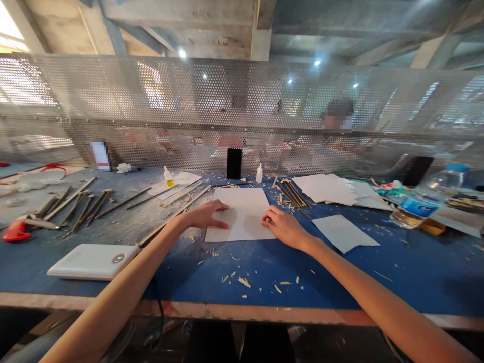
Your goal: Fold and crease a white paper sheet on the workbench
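A white sheet of paper lies flat on the blue tabletop in front of me. At its left edge rests my left hand, open, thumb and fingers apart over the paper. My right hand is at the right edge, its fingers curled together on the sheet; whatever may be inside them is hidden. Just beyond the paper a dark phone stands upright, with a small white bottle beside it. Thin wooden sticks lie in a bundle to the right of the sheet.
A white power bank lies near my left forearm. More sticks and a red-handled tool are at left. Right of the sheet are loose papers and a water bottle. Wood shavings litter the front; a perforated metal screen rises behind.
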Motion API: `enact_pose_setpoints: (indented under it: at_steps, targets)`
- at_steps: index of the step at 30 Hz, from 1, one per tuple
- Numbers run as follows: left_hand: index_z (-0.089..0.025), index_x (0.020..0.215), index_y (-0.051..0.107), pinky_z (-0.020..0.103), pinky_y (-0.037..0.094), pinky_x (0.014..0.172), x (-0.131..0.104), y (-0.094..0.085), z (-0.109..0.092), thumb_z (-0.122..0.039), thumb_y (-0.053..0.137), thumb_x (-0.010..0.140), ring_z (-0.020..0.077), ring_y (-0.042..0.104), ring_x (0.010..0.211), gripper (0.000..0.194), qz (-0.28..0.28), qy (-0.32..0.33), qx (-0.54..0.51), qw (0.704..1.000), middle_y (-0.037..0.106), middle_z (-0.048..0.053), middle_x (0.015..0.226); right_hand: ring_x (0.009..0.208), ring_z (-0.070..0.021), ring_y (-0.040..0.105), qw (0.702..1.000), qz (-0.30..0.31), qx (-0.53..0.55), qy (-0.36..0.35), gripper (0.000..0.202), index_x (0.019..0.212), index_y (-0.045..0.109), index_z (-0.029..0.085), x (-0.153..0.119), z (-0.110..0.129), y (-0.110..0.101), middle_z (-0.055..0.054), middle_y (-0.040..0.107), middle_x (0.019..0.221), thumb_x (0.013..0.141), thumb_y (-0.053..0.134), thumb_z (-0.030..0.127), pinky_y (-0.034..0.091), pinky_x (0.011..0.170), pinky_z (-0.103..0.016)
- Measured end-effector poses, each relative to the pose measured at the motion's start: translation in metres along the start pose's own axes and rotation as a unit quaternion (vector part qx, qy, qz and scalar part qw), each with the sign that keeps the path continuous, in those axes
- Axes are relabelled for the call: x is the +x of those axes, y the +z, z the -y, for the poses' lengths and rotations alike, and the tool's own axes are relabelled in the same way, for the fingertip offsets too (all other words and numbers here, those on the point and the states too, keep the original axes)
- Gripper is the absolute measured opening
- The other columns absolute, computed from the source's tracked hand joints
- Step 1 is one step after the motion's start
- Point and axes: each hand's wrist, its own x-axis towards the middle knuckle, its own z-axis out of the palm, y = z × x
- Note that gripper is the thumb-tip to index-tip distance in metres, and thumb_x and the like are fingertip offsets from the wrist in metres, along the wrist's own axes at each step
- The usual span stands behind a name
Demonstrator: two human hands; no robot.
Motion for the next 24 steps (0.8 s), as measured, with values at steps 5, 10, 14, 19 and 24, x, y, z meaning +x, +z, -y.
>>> enact_pose_setpoints:
  at_steps: [5,10,14,19,24]
  targets:
    - [-0.024,0.135,0.048,0.041,0.035,0.104,-0.001,-0.002,0.002,-0.064,0.067,0.075,0.0316,0.048,0.123,0.075,0.009,0.012,-0.006,1.0,0.051,0.011,0.135,0.083,-0.0153,0.062,0.999,0.016,0.023,-0.027,0.012,0.095,0.063,0.021,0.0,-0.004,0.0,-0.003,0.06,0.101,0.095,0.054,0.029,0.045,0.074,-0.027]
    - [-0.024,0.137,0.047,0.04,0.036,0.104,-0.001,-0.001,0.005,-0.065,0.068,0.074,0.0316,0.048,0.122,0.078,0.006,0.0,-0.013,1.0,0.051,0.011,0.136,0.082,-0.0146,0.061,1.0,0.007,0.026,-0.008,0.012,0.092,0.063,0.02,0.001,-0.005,0.0,-0.002,0.06,0.099,0.094,0.055,0.028,0.043,0.074,-0.026]
    - [-0.024,0.137,0.047,0.039,0.037,0.103,-0.001,0.0,0.006,-0.064,0.068,0.075,0.0308,0.049,0.122,0.077,0.002,0.005,-0.017,1.0,0.051,0.01,0.136,0.08,-0.014,0.061,0.999,0.008,0.034,-0.016,0.012,0.093,0.063,0.021,0.0,-0.004,0.002,-0.002,0.06,0.099,0.095,0.055,0.029,0.042,0.072,-0.025]
    - [-0.023,0.136,0.048,0.041,0.035,0.104,0.0,0.002,0.008,-0.065,0.067,0.075,0.0316,0.048,0.123,0.077,-0.005,0.01,-0.008,1.0,0.052,0.01,0.135,0.079,-0.0138,0.06,0.999,0.01,0.03,-0.017,0.01,0.093,0.063,0.021,-0.002,0.002,0.001,-0.003,0.06,0.1,0.094,0.056,0.026,0.042,0.071,-0.025]
    - [-0.022,0.136,0.048,0.04,0.037,0.104,0.0,0.003,0.009,-0.065,0.068,0.075,0.031,0.049,0.122,0.078,-0.006,0.013,-0.021,1.0,0.051,0.011,0.135,0.078,-0.0139,0.061,1.0,-0.002,0.022,-0.006,0.01,0.093,0.064,0.021,-0.003,0.005,0.0,-0.003,0.06,0.102,0.094,0.055,0.026,0.042,0.071,-0.026]
